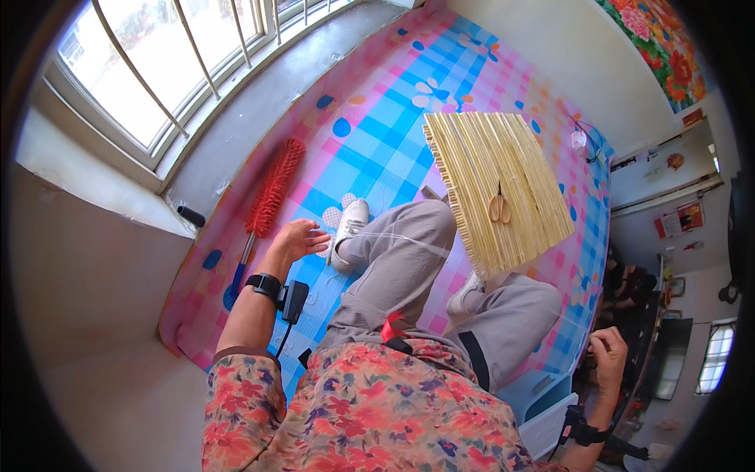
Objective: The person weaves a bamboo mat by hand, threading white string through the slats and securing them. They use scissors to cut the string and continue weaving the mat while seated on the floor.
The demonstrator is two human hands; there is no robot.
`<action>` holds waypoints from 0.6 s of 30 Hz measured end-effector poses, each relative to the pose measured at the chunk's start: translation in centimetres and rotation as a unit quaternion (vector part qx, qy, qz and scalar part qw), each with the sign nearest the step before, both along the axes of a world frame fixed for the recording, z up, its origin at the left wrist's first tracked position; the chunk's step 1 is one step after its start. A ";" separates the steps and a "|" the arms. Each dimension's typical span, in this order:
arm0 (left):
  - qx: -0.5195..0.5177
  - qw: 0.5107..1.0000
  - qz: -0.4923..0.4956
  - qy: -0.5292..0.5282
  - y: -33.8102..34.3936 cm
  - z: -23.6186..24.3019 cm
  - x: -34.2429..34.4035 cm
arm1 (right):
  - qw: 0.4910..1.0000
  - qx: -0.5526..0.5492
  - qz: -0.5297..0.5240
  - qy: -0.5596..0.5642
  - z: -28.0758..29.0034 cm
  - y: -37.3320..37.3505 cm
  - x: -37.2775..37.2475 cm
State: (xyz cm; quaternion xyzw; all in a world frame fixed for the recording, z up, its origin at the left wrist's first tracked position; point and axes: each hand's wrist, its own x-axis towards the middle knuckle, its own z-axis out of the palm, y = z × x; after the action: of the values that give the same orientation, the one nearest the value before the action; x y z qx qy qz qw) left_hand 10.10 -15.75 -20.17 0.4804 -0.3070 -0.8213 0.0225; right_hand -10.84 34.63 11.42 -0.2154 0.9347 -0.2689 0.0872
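My left hand (299, 238) is held out over the bed on the left, its fingers stretched and slightly apart. Thin white thread (391, 235) runs from close to its fingertips across my knee toward the straw mat (464, 165). That mat, made of pale yellow stalks laid side by side, stands beyond my knees. A pair of scissors (499, 206) with tan handles lies on it. Out at the lower right, my right hand (609, 354) is raised with curled fingers; whatever they grip is too small to make out.
My bent legs (401, 256) rest on a bed covered with a pink and blue checked sheet (377, 134). A red fluffy duster (275, 189) lies by the window ledge. A pale blue plastic box (543, 397) stands beside my right hip. Another person (633, 283) is at the far right.
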 end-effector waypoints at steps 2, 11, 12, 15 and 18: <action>-0.016 0.999 -0.039 -0.019 0.5 -1.0 1.5 | 0.999 -0.026 -0.017 -0.012 0.6 1.0 -0.2; -0.209 0.967 -0.084 -0.122 -0.1 -2.8 4.2 | 0.999 0.038 -0.014 0.003 1.2 3.1 -0.4; -0.163 0.978 -0.085 -0.096 0.3 -3.0 4.2 | 0.998 0.046 -0.006 0.041 1.5 3.3 -0.6; -0.048 0.996 -0.067 -0.026 2.3 -3.8 3.3 | 0.994 0.022 -0.021 0.101 2.5 4.2 -1.5; 0.048 0.996 -0.076 0.005 4.8 -4.9 1.3 | 0.990 -0.041 -0.019 0.131 3.2 5.8 -3.1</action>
State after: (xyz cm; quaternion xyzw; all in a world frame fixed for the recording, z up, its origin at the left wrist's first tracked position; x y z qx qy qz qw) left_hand 11.38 -10.98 -25.07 0.4518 -0.3029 -0.8369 -0.0614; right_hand -13.91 40.43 14.66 -0.2341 0.9302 -0.2784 -0.0498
